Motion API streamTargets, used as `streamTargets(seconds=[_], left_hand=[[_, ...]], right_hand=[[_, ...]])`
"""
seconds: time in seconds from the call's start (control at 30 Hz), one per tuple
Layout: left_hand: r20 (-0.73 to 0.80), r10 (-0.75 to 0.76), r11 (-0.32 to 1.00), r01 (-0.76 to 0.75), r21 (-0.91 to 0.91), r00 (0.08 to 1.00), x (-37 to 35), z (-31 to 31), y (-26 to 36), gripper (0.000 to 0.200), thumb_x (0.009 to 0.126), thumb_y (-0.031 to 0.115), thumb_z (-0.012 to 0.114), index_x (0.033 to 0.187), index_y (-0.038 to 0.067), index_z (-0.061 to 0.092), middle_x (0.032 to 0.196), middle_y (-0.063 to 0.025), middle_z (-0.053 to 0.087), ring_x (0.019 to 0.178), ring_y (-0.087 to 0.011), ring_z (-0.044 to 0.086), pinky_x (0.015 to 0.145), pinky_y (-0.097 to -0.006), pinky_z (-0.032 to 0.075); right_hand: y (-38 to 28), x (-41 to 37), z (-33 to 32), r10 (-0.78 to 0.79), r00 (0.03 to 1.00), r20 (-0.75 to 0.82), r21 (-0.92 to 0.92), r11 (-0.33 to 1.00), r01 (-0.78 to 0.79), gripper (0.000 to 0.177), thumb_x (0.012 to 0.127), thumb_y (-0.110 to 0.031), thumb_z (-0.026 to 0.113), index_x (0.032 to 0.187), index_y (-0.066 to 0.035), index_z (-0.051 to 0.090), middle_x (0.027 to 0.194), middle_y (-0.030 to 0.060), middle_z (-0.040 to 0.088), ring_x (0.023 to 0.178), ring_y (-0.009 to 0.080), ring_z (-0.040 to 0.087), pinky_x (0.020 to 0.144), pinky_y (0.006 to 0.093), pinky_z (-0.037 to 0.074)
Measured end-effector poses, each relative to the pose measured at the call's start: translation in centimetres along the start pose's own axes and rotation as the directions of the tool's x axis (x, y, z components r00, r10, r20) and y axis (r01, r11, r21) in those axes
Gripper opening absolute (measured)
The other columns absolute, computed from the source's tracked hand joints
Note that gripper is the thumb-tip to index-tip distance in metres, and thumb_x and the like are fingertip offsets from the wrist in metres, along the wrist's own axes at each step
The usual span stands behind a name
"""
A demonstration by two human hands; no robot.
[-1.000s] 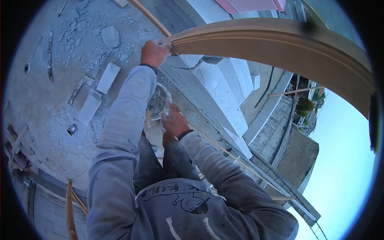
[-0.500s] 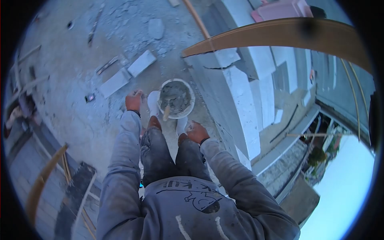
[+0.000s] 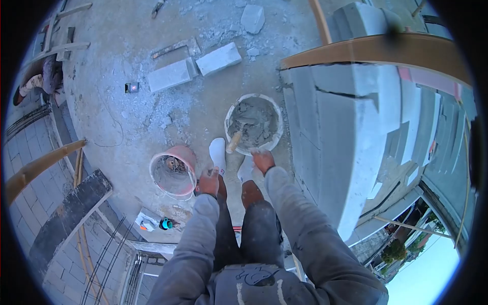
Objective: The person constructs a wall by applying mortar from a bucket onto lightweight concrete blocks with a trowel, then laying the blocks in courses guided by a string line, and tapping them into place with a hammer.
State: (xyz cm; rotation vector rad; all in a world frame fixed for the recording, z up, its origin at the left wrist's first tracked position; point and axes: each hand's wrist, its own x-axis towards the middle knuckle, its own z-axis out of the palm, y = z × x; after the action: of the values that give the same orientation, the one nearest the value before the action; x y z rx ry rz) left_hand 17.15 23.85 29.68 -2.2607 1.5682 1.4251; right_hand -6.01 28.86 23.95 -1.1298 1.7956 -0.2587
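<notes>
A round bucket (image 3: 280,123) of wet grey mortar (image 3: 264,122) stands on the floor just beyond my feet. A trowel rests in the mortar, its wooden handle (image 3: 234,142) leaning over the near rim. My right hand (image 3: 263,161) is closed at the bucket's near rim; whether it grips the rim is hidden. My left hand (image 3: 209,182) hangs loosely closed in front of my left leg, with nothing visible in it. Left of it stands a reddish bucket (image 3: 188,158), tilted in view, with some debris inside and a wire handle at its near side.
Two pale blocks (image 3: 219,59) lie beyond the mortar bucket amid rubble. A stacked block wall (image 3: 325,137) rises close on my right, with a wooden piece (image 3: 376,48) across it. Another person (image 3: 48,76) is at far left. A turquoise cup (image 3: 165,223) sits near the floor's edge.
My view has shifted, bringing the reddish bucket and turquoise cup into sight. My right hand has come up to the mortar bucket's rim. My left hand now appears lower, beside the reddish bucket.
</notes>
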Motion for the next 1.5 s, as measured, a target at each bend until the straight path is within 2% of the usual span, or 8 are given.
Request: streamTargets(seconds=[0.13, 0.2, 0.33, 0.6, 0.67, 0.73, 0.83, 1.5], left_hand=[[0.017, -0.126, 0.963, 0.126, -0.237, 0.992, 2.9, 2.9, -3.9, 0.045, 0.087, 0.032, 0.058, 0.114, -0.004, 0.056, 0.096, -0.0175, 0.064, 0.089, -0.0258, 0.061, 0.08, -0.0347, 0.045], [0.081, -0.171, 0.909, 0.189, -0.371, 0.982, 5.1, 3.1, -4.5, 0.046, 0.088, 0.037, 0.054, 0.112, -0.002, 0.057, 0.091, -0.0151, 0.064, 0.081, -0.0232, 0.06, 0.075, -0.0343, 0.045], [0.09, -0.141, 0.949, 0.161, -0.273, 0.986, 10.5, 3.5, -4.2, 0.048, 0.09, 0.042, 0.049, 0.108, -0.002, 0.06, 0.084, -0.015, 0.063, 0.075, -0.0238, 0.058, 0.071, -0.0356, 0.044], [0.074, 0.084, 0.965, -0.062, -0.256, 0.994, 18.8, 4.6, 0.5, 0.048, 0.09, 0.042, 0.048, 0.102, -0.003, 0.061, 0.083, -0.0178, 0.063, 0.077, -0.026, 0.06, 0.072, -0.0354, 0.045], [0.14, 0.047, 0.966, -0.01, -0.257, 0.989, 19.1, 3.6, 1.9, 0.05, 0.09, 0.042, 0.05, 0.106, -0.004, 0.059, 0.09, -0.0156, 0.064, 0.084, -0.0223, 0.06, 0.075, -0.0323, 0.045], [0.195, 0.005, 0.967, 0.045, -0.251, 0.981, 19.5, 2.2, 3.3, 0.052, 0.09, 0.042, 0.052, 0.11, -0.006, 0.058, 0.097, -0.0134, 0.065, 0.09, -0.0186, 0.061, 0.078, -0.0291, 0.046], [0.145, 0.047, 0.96, -0.005, -0.278, 0.988, 19.7, 2.0, 4.1, 0.049, 0.09, 0.043, 0.05, 0.103, -0.003, 0.061, 0.084, -0.0139, 0.064, 0.08, -0.0201, 0.06, 0.074, -0.0328, 0.045], [0.384, 0.102, 0.964, 0.003, -0.265, 0.918, 21.0, 4.3, 4.2, 0.046, 0.088, 0.031, 0.057, 0.116, -0.005, 0.056, 0.104, -0.0107, 0.062, 0.096, -0.015, 0.058, 0.082, -0.026, 0.045]], right_hand=[[-1.4, 9.1, 5.0, 0.044, 0.998, 0.049, -0.33, 0.944, -0.025, 0.035, 0.085, -0.029, 0.054, 0.107, -0.002, 0.057, 0.084, 0.0222, 0.061, 0.071, 0.0281, 0.064, 0.07, 0.0389, 0.05], [-2.1, 10.9, 6.8, 0.572, 0.82, 0.008, 0.287, 0.784, -0.55, 0.036, 0.087, -0.034, 0.047, 0.11, -0.008, 0.056, 0.098, 0.0302, 0.058, 0.103, 0.0374, 0.055, 0.086, 0.0463, 0.042], [4.5, 8.5, 10.9, 0.3, 0.928, 0.222, 0.407, 0.836, -0.368, 0.045, 0.085, -0.034, 0.052, 0.109, 0.004, 0.056, 0.102, 0.0277, 0.059, 0.099, 0.0348, 0.057, 0.09, 0.0434, 0.043], [-3.5, 6.9, -5.5, 0.663, 0.678, 0.317, 0.674, 0.346, -0.653, 0.028, 0.08, -0.025, 0.062, 0.094, -0.001, 0.059, 0.096, 0.0229, 0.06, 0.074, 0.0333, 0.063, 0.068, 0.0422, 0.05], [1.4, 10.7, -2.1, 0.068, 0.988, 0.14, 0.376, 0.919, -0.117, 0.031, 0.081, -0.025, 0.057, 0.094, 0.002, 0.058, 0.097, 0.0224, 0.061, 0.076, 0.032, 0.064, 0.069, 0.0405, 0.05], [-6.7, 14.1, -4.2, 0.085, 0.875, 0.477, -0.468, 0.867, 0.171, 0.04, 0.083, -0.023, 0.05, 0.11, 0.007, 0.051, 0.1, 0.0223, 0.062, 0.094, 0.0303, 0.062, 0.081, 0.0379, 0.047], [-9.3, 11.2, -0.1, 0.575, 0.797, 0.186, -0.101, 0.818, -0.567, 0.057, 0.083, -0.021, 0.046, 0.126, 0.013, 0.033, 0.103, 0.0224, 0.062, 0.103, 0.03, 0.059, 0.092, 0.0365, 0.042], [0.8, -2.5, 1.9, 0.499, 0.855, 0.139, -0.539, 0.763, -0.357, 0.046, 0.077, -0.014, 0.052, 0.118, 0.003, 0.038, 0.107, 0.0252, 0.056, 0.093, 0.0372, 0.06, 0.08, 0.0419, 0.048]])
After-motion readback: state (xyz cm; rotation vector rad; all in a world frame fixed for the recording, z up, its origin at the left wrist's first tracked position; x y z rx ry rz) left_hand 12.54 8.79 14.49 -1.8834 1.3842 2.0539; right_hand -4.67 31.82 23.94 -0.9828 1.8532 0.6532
